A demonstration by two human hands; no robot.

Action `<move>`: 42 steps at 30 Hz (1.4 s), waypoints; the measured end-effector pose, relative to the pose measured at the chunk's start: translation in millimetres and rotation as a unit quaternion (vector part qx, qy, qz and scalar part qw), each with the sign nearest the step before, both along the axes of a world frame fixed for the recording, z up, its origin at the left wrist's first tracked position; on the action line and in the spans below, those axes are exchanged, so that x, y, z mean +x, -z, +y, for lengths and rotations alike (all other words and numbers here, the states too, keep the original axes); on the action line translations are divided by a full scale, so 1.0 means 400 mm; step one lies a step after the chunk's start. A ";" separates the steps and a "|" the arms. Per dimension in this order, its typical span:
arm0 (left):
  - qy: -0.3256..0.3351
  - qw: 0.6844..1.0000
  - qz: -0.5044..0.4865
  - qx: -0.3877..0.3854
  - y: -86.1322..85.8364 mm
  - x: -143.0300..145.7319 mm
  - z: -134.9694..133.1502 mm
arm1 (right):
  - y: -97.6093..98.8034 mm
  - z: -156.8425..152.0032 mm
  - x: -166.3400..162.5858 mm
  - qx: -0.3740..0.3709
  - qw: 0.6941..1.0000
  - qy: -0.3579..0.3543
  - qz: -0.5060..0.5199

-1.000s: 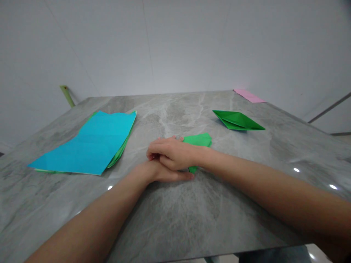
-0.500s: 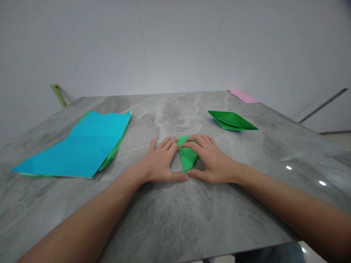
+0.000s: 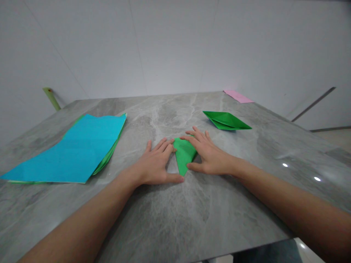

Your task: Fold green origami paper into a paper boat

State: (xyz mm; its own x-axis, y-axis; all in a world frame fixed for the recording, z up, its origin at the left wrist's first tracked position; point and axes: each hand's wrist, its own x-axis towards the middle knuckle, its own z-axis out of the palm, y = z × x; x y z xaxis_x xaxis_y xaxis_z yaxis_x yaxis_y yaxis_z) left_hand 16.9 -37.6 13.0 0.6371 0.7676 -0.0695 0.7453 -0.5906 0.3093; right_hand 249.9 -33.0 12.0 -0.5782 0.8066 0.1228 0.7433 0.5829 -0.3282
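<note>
A green paper piece (image 3: 183, 155), folded to a narrow point facing me, lies flat on the grey marble table (image 3: 170, 212). My left hand (image 3: 156, 164) rests open on the table to its left, with the fingertips close to the paper's left edge. My right hand (image 3: 208, 157) lies open to its right, with the fingers and thumb at or just over the right edge. Neither hand lifts the paper. Between my left thumb and the paper's point, a small patch of marble shows.
A stack of paper topped by a blue sheet (image 3: 74, 148) lies at the left. A folded green paper boat (image 3: 226, 120) sits at the far right, and a pink sheet (image 3: 238, 96) lies at the far corner. A green stick (image 3: 51, 98) leans against the wall.
My hands were crossed over the green paper and have spread to either side of it. The paper now shows as a pointed shape. The view has shifted slightly.
</note>
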 end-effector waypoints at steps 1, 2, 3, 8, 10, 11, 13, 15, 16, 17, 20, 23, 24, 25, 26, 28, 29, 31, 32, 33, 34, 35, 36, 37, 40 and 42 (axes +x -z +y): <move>-0.001 1.000 0.002 0.000 -0.001 0.000 0.000 | 0.001 0.004 0.003 -0.001 1.000 0.004 0.001; -0.003 1.000 0.002 0.000 -0.002 0.000 0.000 | 0.002 0.007 0.006 -0.004 1.000 0.008 0.003; -0.003 1.000 0.002 0.000 -0.003 0.000 0.000 | 0.003 0.009 0.008 -0.007 1.000 0.011 0.004; -0.016 1.000 -0.021 -0.009 -0.006 0.005 -0.003 | 0.006 0.015 0.010 -0.019 1.000 0.011 0.016; -0.034 0.999 -0.024 -0.006 -0.004 0.011 -0.004 | 0.005 0.015 0.009 -0.023 0.999 0.013 0.017; -0.041 0.999 -0.023 -0.003 -0.003 0.014 -0.005 | 0.004 0.016 0.009 -0.027 0.999 0.016 0.016; -0.044 0.999 -0.019 0.003 -0.001 0.018 -0.006 | 0.002 0.016 0.008 -0.037 0.999 0.021 0.009; -0.038 0.999 -0.019 0.008 0.001 0.018 -0.007 | -0.001 0.017 0.008 -0.046 0.999 0.024 0.004; -0.033 0.999 -0.019 0.010 0.002 0.018 -0.006 | -0.002 0.018 0.009 -0.049 0.998 0.024 0.004; -0.029 0.999 -0.019 0.012 0.002 0.017 -0.006 | -0.003 0.019 0.009 -0.052 0.998 0.024 0.006; -0.031 0.999 -0.014 0.012 0.001 0.015 -0.005 | -0.005 0.023 0.011 -0.058 0.998 0.032 0.008; -0.035 0.999 -0.006 0.008 0.000 0.016 -0.006 | -0.006 0.029 0.015 -0.060 0.997 0.049 0.003; -0.034 0.999 -0.003 0.009 0.000 0.017 -0.006 | -0.006 0.031 0.018 -0.060 0.997 0.055 0.002; -0.034 0.999 -0.001 0.010 -0.001 0.017 -0.006 | -0.006 0.033 0.020 -0.059 0.996 0.061 0.001; -0.034 0.999 0.001 0.012 -0.002 0.018 -0.007 | -0.005 0.034 0.023 -0.055 0.996 0.065 0.000; -0.036 0.999 0.005 0.015 -0.003 0.020 -0.008 | -0.001 0.034 0.025 -0.040 0.997 0.067 -0.003; -0.038 0.999 0.007 0.015 -0.003 0.021 -0.009 | 0.002 0.032 0.025 -0.034 0.997 0.064 -0.006; -0.042 0.999 0.011 0.016 -0.003 0.022 -0.011 | 0.010 0.026 0.019 -0.027 0.998 0.050 -0.013; -0.045 0.999 0.012 0.016 -0.002 0.023 -0.012 | 0.014 0.023 0.014 -0.025 0.999 0.043 -0.016; -0.047 0.999 0.013 0.016 -0.002 0.023 -0.012 | 0.017 0.020 0.008 -0.024 0.999 0.038 -0.017; -0.049 0.999 0.013 0.016 -0.001 0.023 -0.013 | 0.020 0.017 0.003 -0.023 0.999 0.035 -0.018; -0.050 0.999 0.012 0.015 -0.001 0.023 -0.013 | 0.021 0.016 -0.002 -0.021 0.999 0.035 -0.019; -0.050 0.999 0.009 0.015 0.000 0.023 -0.013 | 0.022 0.016 -0.005 -0.020 0.999 0.039 -0.019; -0.049 0.999 0.006 0.014 0.000 0.023 -0.013 | 0.022 0.017 -0.006 -0.019 0.999 0.046 -0.020; -0.048 0.999 0.002 0.005 -0.003 0.024 -0.012 | 0.023 0.027 0.005 -0.023 0.997 0.073 -0.020; -0.049 0.999 0.002 -0.001 -0.006 0.024 -0.012 | 0.027 0.038 0.018 -0.024 0.996 0.089 -0.012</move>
